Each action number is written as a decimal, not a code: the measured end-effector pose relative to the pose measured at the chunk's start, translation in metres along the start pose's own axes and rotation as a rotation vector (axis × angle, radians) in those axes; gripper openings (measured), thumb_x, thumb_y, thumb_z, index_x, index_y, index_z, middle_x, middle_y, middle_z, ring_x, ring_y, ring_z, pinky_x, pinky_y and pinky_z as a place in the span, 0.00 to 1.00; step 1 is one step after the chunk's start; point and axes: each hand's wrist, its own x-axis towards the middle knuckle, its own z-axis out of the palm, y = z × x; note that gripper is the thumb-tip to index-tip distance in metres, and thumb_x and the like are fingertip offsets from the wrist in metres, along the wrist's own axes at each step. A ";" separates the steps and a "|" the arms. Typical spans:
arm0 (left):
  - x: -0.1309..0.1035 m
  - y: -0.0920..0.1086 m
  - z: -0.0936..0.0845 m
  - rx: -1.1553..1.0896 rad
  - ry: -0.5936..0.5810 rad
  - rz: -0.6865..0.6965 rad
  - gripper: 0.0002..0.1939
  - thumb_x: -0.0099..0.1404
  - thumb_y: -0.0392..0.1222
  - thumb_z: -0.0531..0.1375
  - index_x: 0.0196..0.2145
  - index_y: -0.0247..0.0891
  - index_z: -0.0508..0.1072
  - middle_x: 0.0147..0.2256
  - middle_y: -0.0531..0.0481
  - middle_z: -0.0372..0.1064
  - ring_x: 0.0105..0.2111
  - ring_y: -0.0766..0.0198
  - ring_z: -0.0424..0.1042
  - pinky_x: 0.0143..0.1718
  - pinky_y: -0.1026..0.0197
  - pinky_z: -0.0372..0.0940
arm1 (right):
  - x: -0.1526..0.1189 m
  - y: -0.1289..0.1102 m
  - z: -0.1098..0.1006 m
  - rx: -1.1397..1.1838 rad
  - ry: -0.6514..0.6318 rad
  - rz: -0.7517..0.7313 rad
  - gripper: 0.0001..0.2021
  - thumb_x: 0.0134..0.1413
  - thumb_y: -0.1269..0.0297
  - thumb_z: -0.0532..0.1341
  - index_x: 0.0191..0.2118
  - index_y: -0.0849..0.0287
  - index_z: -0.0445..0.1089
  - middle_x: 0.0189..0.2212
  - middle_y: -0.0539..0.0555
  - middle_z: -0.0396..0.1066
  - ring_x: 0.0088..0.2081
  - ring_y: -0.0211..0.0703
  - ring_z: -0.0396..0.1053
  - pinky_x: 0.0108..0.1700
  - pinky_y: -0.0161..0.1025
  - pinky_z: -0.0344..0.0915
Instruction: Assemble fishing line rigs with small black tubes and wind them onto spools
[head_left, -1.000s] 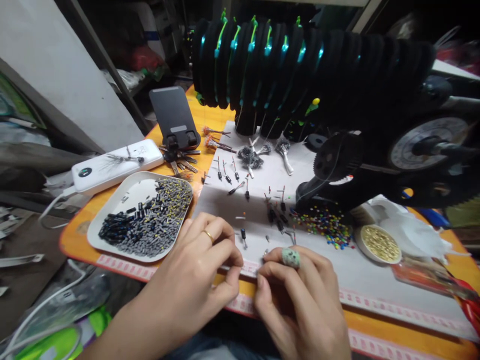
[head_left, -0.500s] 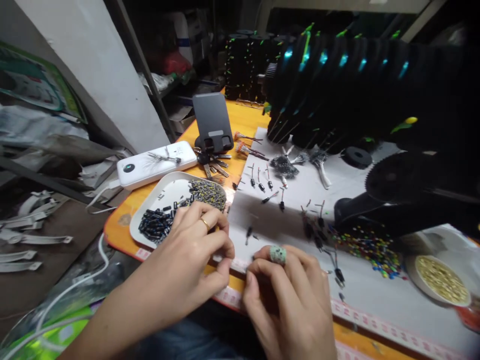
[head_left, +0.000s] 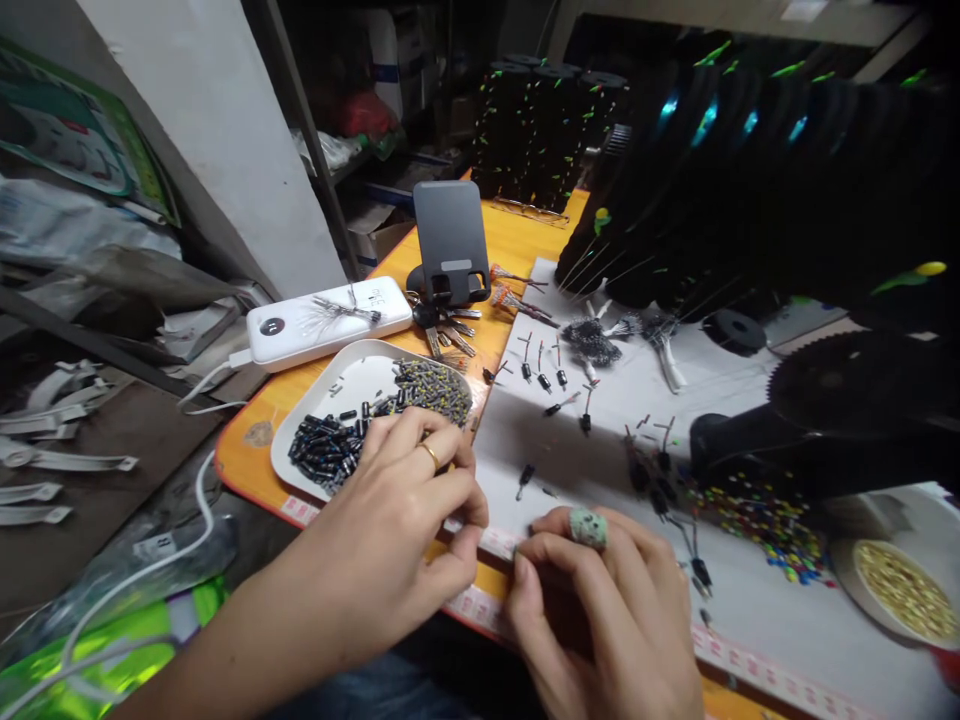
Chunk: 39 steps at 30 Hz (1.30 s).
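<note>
My left hand [head_left: 420,510], with a gold ring, is closed in a pinch beside a white tray [head_left: 289,478] of black cylinders [head_left: 322,448] and small grey-yellow pieces [head_left: 439,388]. What its fingertips hold is too small to make out. My right hand [head_left: 607,600], with a green wrap on one finger, is curled closed just to the right, over the front edge; anything between its fingertips is hidden. The hands are apart. Beyond them, on white paper [head_left: 510,440], lies a black cylinder with leads [head_left: 526,478], and farther back are several similar wired pieces [head_left: 544,380].
A white power bank [head_left: 330,322], keys [head_left: 450,330] and a grey phone stand [head_left: 451,240] are behind the tray. Colourful beads [head_left: 780,525], a bowl of gold pieces [head_left: 904,590] and a black toothed wheel [head_left: 832,370] are at right. A measuring tape [head_left: 750,665] runs along the front edge.
The whole view has shifted, so the hands and table items appear slightly farther right. Both hands keep nearly the same closed pose.
</note>
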 end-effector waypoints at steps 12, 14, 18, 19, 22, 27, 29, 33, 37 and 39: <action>-0.003 -0.002 0.009 0.066 0.113 0.054 0.07 0.60 0.28 0.58 0.30 0.40 0.69 0.36 0.50 0.69 0.47 0.52 0.60 0.47 0.48 0.49 | -0.007 0.005 -0.008 -0.030 -0.029 0.001 0.04 0.54 0.75 0.62 0.36 0.60 0.69 0.35 0.58 0.68 0.43 0.52 0.62 0.44 0.48 0.57; -0.003 -0.002 0.010 0.067 0.119 0.052 0.08 0.60 0.28 0.58 0.30 0.40 0.69 0.36 0.50 0.69 0.47 0.52 0.61 0.47 0.48 0.49 | -0.008 0.007 -0.010 -0.044 -0.044 -0.039 0.05 0.54 0.75 0.62 0.36 0.60 0.69 0.35 0.58 0.68 0.43 0.52 0.62 0.43 0.47 0.57; -0.003 -0.002 0.010 0.074 0.116 0.055 0.07 0.59 0.29 0.58 0.29 0.41 0.70 0.36 0.50 0.69 0.47 0.52 0.61 0.47 0.48 0.49 | -0.008 0.007 -0.012 -0.024 -0.023 0.017 0.05 0.55 0.76 0.62 0.36 0.61 0.69 0.36 0.58 0.68 0.43 0.51 0.62 0.44 0.48 0.57; -0.003 -0.002 0.011 0.076 0.118 0.055 0.08 0.59 0.29 0.58 0.29 0.41 0.70 0.36 0.50 0.69 0.47 0.52 0.61 0.47 0.48 0.49 | -0.009 0.006 -0.012 -0.015 -0.016 0.036 0.05 0.55 0.76 0.61 0.36 0.61 0.69 0.36 0.58 0.68 0.43 0.51 0.62 0.44 0.49 0.57; -0.002 -0.002 0.011 0.080 0.124 0.055 0.08 0.59 0.28 0.58 0.29 0.41 0.70 0.35 0.50 0.70 0.46 0.52 0.61 0.47 0.48 0.49 | -0.009 0.004 -0.012 0.000 -0.009 0.043 0.05 0.55 0.77 0.61 0.35 0.61 0.69 0.36 0.58 0.69 0.42 0.51 0.62 0.45 0.49 0.57; -0.002 -0.003 0.014 0.063 0.174 0.067 0.09 0.57 0.27 0.58 0.28 0.40 0.69 0.34 0.50 0.69 0.45 0.52 0.61 0.46 0.48 0.48 | -0.011 0.004 -0.012 0.005 0.006 0.057 0.04 0.55 0.77 0.61 0.35 0.61 0.69 0.36 0.58 0.68 0.42 0.51 0.62 0.44 0.49 0.58; -0.002 -0.003 0.014 0.048 0.179 0.065 0.09 0.56 0.27 0.58 0.27 0.40 0.70 0.34 0.51 0.69 0.45 0.53 0.61 0.47 0.49 0.48 | -0.011 0.004 -0.012 0.005 0.017 0.063 0.04 0.55 0.77 0.61 0.35 0.61 0.69 0.35 0.58 0.68 0.42 0.50 0.63 0.44 0.48 0.59; -0.001 -0.002 0.012 0.005 0.163 0.030 0.08 0.58 0.28 0.59 0.27 0.40 0.70 0.34 0.52 0.69 0.46 0.54 0.61 0.48 0.50 0.48 | -0.011 0.005 -0.012 0.000 0.030 0.060 0.03 0.55 0.75 0.62 0.34 0.61 0.69 0.35 0.57 0.69 0.41 0.49 0.64 0.43 0.47 0.60; -0.001 -0.001 0.009 0.013 0.117 0.008 0.07 0.59 0.29 0.59 0.28 0.40 0.70 0.35 0.52 0.69 0.47 0.55 0.61 0.49 0.50 0.48 | -0.010 0.007 -0.011 -0.020 0.046 0.038 0.03 0.56 0.74 0.62 0.34 0.60 0.70 0.35 0.57 0.70 0.41 0.49 0.64 0.44 0.48 0.59; -0.001 -0.001 0.009 0.015 0.113 0.003 0.07 0.60 0.29 0.59 0.28 0.40 0.70 0.36 0.52 0.69 0.47 0.56 0.61 0.49 0.51 0.48 | -0.010 0.007 -0.011 -0.032 0.051 0.026 0.02 0.56 0.74 0.62 0.34 0.61 0.70 0.35 0.57 0.70 0.40 0.49 0.64 0.44 0.48 0.59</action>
